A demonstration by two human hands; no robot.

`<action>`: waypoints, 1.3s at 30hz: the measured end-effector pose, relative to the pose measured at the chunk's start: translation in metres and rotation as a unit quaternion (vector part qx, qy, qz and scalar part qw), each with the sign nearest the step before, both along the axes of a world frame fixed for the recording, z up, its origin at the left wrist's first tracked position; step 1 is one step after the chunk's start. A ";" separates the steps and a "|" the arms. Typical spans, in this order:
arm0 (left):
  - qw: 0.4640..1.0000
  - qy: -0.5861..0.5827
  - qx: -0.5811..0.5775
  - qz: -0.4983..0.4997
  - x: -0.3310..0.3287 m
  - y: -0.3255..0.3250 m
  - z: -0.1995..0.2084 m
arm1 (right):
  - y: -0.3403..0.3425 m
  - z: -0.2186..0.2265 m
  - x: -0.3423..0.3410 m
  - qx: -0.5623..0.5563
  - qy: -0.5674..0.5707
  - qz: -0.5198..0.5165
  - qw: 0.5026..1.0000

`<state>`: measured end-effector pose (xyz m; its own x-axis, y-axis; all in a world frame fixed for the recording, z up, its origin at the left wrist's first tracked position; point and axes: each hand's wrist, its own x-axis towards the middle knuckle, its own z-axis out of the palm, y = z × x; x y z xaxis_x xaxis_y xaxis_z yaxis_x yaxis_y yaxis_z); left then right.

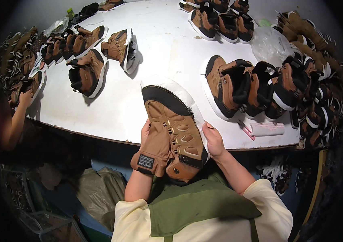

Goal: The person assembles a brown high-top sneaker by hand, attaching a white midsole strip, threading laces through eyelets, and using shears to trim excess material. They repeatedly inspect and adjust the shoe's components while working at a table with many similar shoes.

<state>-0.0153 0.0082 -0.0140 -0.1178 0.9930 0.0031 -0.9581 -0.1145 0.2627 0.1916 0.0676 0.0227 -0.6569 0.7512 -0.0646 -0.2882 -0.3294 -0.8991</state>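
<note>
Clock positions are centred on the held shoe, with 12 o'clock directly away from its holder. Nearest, at 6 o'clock, an olive apron lies over a cream shirt. Just beyond it, a brown-and-black shoe with a white sole is held tilted above the near edge of the worktop, toe toward 11 o'clock and collar toward the body. The left hand supports the 9 o'clock side; the upper covers most of it, so the bend of its fingers cannot be told from where I stand. The right hand is partly closed at 3 o'clock, thumb against the sole's edge, fingers mostly hidden beneath. Gripping from opposite sides probably steadies the shoe and leaves its upper facing the holder. At 3 o'clock a pink-and-white roll lies near the edge, seemingly for easy reach. At 2 o'clock a row of similar shoes stands close-packed, presumably to save room. At 10 o'clock a single shoe sits apart; beyond 9 o'clock a second person's forearm extends to the worktop. Farther, at 2 o'clock, lies a clear plastic bag; farthest, at 1 o'clock, shoes stand clustered.
</note>
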 end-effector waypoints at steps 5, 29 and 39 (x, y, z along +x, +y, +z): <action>0.999 0.026 0.025 0.020 0.004 0.002 -0.001 | -0.003 0.009 0.000 0.008 -0.001 -0.004 1.000; 0.992 0.035 -0.106 -0.060 0.017 0.008 -0.004 | 0.041 0.047 -0.025 0.066 -0.144 0.020 0.987; 0.530 0.778 0.086 0.326 -0.009 -0.014 0.052 | 0.040 0.056 -0.045 0.031 -0.137 0.071 0.987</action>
<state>-0.0244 -0.0061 0.0383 -0.1576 0.7129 0.6833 0.6614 -0.4377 0.6091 0.1466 0.1081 0.0784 -0.7202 0.6606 -0.2120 0.0146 -0.2911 -0.9566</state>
